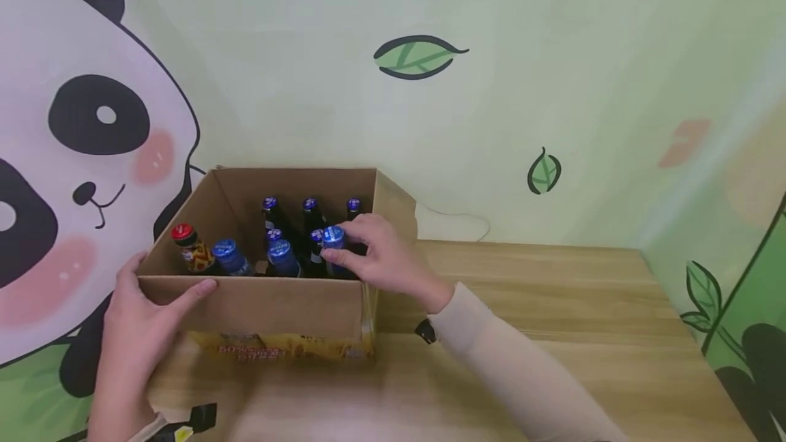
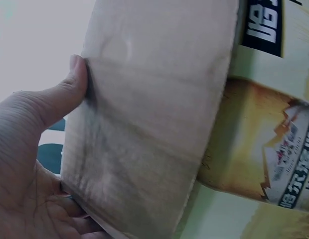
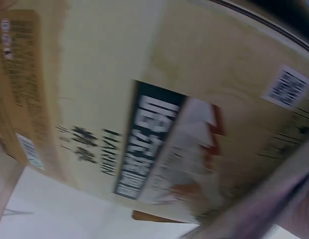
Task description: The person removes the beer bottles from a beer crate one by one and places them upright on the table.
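Note:
A cardboard box stands on the table with its top open and its front flap folded down. My left hand grips its front left corner, the thumb lying over the flap in the left wrist view. At the box's front right, my right hand pinches the blue cap of a bottle between thumb and fingers. Several other blue-capped bottles stand inside, beside a red-capped bottle at the left. The right wrist view shows the printed box side; the right fingers are out of sight there.
The wooden table extends to the right of the box. Behind it hangs a pale green backdrop with printed leaves and a panda at the left. A thin cord shows near the box's back right corner.

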The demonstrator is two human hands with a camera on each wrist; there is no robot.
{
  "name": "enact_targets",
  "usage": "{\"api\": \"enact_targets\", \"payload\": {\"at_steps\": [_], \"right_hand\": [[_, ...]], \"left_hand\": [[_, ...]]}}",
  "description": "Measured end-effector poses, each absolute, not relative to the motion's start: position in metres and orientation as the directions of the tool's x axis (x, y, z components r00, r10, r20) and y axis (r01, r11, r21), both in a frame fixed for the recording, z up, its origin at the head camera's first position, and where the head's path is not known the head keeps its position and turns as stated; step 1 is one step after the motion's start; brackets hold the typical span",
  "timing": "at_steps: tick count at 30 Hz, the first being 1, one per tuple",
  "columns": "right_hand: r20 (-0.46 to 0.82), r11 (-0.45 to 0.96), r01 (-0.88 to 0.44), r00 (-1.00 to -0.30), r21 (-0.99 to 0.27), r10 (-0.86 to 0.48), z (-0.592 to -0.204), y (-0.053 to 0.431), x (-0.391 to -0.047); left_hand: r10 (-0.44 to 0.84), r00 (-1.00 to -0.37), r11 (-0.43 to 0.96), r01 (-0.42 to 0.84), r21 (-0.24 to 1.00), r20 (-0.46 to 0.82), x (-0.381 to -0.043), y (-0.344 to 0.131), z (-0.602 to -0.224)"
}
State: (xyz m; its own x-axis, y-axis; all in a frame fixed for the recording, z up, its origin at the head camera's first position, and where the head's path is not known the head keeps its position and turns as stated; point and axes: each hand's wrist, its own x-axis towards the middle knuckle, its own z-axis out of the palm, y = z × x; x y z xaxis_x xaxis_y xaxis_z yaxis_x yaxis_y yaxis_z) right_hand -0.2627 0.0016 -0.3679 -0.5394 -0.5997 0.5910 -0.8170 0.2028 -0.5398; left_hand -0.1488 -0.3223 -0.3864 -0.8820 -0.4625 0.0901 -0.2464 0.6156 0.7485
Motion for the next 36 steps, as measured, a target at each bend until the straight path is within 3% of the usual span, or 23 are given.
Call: {"api": "enact_targets", "payload": {"at_steps": [5,13,19,23,28,33,36], "right_hand": [[0.668,0.047,-0.803,-0.525,-0.594,-0.527,-0.345,0.004,-0.260],[0.719,-0.014,-0.833,-0.469,-0.553,-0.513,-0.314,0.003,-0.256],[0.728,-0.147,-0.784,-0.466,-0.603,-0.502,-0.272,0.007,-0.246],[0.774,-0.259,-0.760,-0.460,-0.596,-0.435,-0.235,0.014,-0.235],[0.870,-0.366,-0.792,-0.411,-0.489,-0.273,-0.194,0.035,-0.227],[0.866,-0.504,-0.716,-0.475,-0.483,-0.156,-0.184,0.066,-0.216],[0.832,-0.514,-0.683,-0.540,-0.519,-0.124,-0.193,0.086,-0.202]], "left_hand": [[-0.463,-0.882,0.614,-0.249,0.749,0.086,-0.151,-0.321,-0.384],[-0.457,-0.886,0.609,-0.250,0.752,0.076,-0.149,-0.319,-0.383],[-0.460,-0.884,0.615,-0.250,0.748,0.084,-0.149,-0.320,-0.382],[-0.460,-0.884,0.621,-0.251,0.743,0.086,-0.149,-0.321,-0.381],[-0.459,-0.884,0.617,-0.246,0.747,0.088,-0.152,-0.322,-0.381],[-0.456,-0.884,0.622,-0.236,0.747,0.100,-0.151,-0.323,-0.383],[-0.461,-0.882,0.620,-0.238,0.747,0.101,-0.149,-0.322,-0.385]]}}
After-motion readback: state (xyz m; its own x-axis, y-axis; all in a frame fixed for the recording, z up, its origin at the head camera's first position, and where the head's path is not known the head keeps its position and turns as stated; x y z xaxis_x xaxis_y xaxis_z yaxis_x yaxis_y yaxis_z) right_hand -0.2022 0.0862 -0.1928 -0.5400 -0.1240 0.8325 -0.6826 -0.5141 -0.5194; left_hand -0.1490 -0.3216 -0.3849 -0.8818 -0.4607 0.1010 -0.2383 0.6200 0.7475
